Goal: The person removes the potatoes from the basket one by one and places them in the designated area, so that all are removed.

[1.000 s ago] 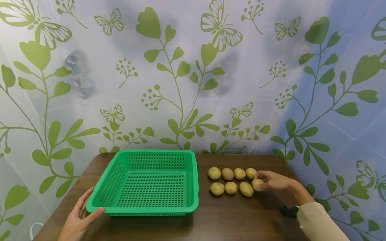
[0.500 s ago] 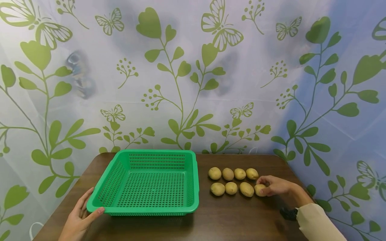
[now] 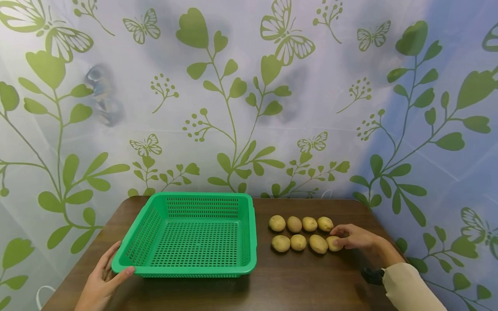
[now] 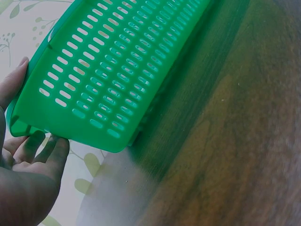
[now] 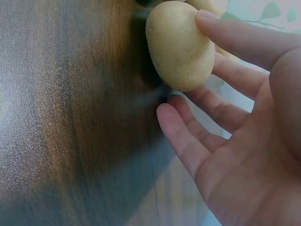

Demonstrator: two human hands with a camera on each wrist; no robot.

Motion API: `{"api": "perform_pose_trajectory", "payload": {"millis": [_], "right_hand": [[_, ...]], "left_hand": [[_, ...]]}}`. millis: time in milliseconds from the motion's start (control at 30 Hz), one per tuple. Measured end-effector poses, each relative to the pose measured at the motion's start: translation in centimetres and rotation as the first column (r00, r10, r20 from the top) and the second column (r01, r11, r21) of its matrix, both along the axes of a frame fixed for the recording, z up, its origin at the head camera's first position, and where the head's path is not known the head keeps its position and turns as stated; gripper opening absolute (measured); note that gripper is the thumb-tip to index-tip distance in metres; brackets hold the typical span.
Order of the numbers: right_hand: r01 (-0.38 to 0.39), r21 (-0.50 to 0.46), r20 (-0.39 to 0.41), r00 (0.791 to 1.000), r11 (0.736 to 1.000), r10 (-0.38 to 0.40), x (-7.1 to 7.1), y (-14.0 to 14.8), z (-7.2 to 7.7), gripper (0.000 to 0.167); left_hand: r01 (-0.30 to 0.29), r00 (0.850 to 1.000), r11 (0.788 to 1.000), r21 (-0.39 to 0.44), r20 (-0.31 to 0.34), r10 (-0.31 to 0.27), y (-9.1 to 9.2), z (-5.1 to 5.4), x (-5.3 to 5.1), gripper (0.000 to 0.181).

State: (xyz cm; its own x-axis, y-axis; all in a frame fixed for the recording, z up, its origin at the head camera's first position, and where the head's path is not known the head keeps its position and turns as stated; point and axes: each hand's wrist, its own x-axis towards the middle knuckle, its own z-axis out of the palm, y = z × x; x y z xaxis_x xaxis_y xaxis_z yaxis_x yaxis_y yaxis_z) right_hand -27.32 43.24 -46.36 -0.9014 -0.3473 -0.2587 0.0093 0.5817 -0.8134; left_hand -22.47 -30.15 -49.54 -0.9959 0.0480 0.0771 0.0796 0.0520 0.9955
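My left hand (image 3: pixel 102 276) grips the near left corner of a green plastic basket (image 3: pixel 194 271). In the left wrist view, the thumb lies on the basket's rim and the fingers curl under it beside the slotted wall (image 4: pixel 101 70). My right hand (image 3: pixel 355 238) holds a potato (image 3: pixel 333 243) at the right end of the front row. In the right wrist view, the thumb presses one side of that potato (image 5: pixel 181 47), with fingers behind it. Left of it lies a larger potato (image 3: pixel 318 244); behind it, a potato (image 3: pixel 325 223) ends the back row.
Several potatoes form two rows on the brown wooden table (image 3: pixel 288 280), right of the basket. A dark object (image 3: pixel 372 275), its kind unclear, is by the right wrist near the sleeve (image 3: pixel 410 285). A leaf-and-butterfly patterned sheet (image 3: pixel 249 108) hangs behind the table.
My right hand has brought its potato down from the gap by the back row to the front row's right end. The left hand and basket stay in place.
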Motion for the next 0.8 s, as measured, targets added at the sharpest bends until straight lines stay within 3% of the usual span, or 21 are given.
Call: {"api": "perform_pose_trajectory", "payload": {"millis": [233,467,600,700,800], "right_hand": [[0.003,0.039,-0.004,1.0,0.999,-0.003,-0.1,0.2,0.3,0.04],[-0.006,0.071,-0.022,1.0,0.997,0.008,-0.6,-0.1,1.1,0.04],[-0.024,0.068,-0.031,0.999,0.997,0.026,-0.8,-0.3,1.7,0.04],[-0.04,0.071,-0.047,0.998,0.997,0.043,-1.0,-0.6,2.3,0.039],[-0.044,0.102,-0.087,0.995,0.994,0.053,-1.1,-1.3,3.0,0.039]], "left_hand": [[-0.007,1.0,1.0,-0.02,0.03,0.007,0.1,0.1,0.1,0.083],[0.011,1.0,1.0,0.021,-0.018,-0.011,0.0,0.0,0.0,0.081],[0.011,1.0,1.0,0.02,-0.013,-0.011,0.0,-0.1,0.0,0.082],[-0.002,1.0,0.997,-0.078,0.009,0.002,-0.2,0.1,0.0,0.083],[0.007,1.0,0.975,-0.221,-0.002,-0.007,-0.3,0.8,-0.2,0.086]]}}
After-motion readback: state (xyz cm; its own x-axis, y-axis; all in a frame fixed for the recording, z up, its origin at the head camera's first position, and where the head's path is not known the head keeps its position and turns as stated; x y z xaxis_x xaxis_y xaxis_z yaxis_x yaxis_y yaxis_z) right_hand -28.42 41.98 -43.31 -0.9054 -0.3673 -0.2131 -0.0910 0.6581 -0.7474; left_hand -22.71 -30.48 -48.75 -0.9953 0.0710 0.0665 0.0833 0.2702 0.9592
